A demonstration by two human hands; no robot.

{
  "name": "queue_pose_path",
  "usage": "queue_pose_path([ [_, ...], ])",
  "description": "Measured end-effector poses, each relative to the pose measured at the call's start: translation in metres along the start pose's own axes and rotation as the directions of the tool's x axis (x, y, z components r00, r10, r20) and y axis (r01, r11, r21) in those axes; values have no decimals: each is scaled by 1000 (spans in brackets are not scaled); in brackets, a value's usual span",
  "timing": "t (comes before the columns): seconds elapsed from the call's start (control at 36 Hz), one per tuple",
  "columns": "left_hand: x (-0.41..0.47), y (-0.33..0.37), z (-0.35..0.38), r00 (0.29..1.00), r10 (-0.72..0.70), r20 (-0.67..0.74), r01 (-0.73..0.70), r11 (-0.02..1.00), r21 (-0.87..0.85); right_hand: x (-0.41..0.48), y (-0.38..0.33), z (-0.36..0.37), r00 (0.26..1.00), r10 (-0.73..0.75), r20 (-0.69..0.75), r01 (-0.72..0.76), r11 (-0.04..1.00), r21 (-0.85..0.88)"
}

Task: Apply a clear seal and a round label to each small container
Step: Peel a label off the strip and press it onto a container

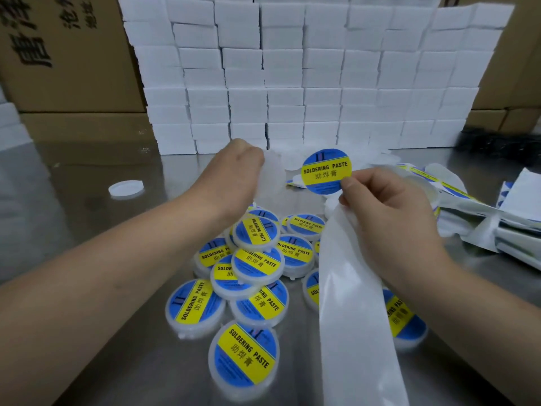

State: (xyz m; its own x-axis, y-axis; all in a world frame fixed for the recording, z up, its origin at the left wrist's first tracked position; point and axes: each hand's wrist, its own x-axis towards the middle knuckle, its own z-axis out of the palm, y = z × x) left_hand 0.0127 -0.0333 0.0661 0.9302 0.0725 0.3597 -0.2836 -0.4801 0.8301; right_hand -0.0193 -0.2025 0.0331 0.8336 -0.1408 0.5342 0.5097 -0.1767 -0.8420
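The left hand [234, 174] is curled round a bare container [273, 174], which is blurred. Just to its right, the right hand [392, 212] pinches a peeled label [326, 171] by its edge, with the backing strip [345, 288] trailing from the same hand. This looks like the labelling step. Next, the label needs centring on the lid and pressing flat. I cannot tell whether the seal is on. The labelled pile [257, 265] lies near, and white boxes [292, 83] are stacked far.

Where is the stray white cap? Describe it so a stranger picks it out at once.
Start at the wall of white boxes at the back of the steel table. In front of its lower left corner, left of the left hand, lies the white cap. It sits alone on bare metal with no blue-and-yellow label, unlike the labelled containers piled nearer.
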Motion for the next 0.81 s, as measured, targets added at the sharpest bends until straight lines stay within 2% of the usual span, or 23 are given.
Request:
queue_pose_path([
  [0.06,0,3,1,999,-47,23,50,990,-135,-2,0,2,998,-22,58,22,1000,8],
  [0.14,-1,4,6,989,-76,127,105,966,-236,-4,-1,2,990,-50,133,50,999,1],
  [0.22,-5,6,9,971,-32,239,130,903,-410,-4,-2,3,984,-69,167,69,998,5],
  [0.31,-10,10,7,944,19,329,183,799,-573,-5,-3,3,983,-79,168,78,997,9],
  [0.5,-13,13,9,925,3,380,267,706,-656,-4,-2,3,984,-66,168,63,998,26],
  [0.81,-15,10,12,919,34,393,243,736,-632,-3,1,2,989,-53,140,52,999,9],
])
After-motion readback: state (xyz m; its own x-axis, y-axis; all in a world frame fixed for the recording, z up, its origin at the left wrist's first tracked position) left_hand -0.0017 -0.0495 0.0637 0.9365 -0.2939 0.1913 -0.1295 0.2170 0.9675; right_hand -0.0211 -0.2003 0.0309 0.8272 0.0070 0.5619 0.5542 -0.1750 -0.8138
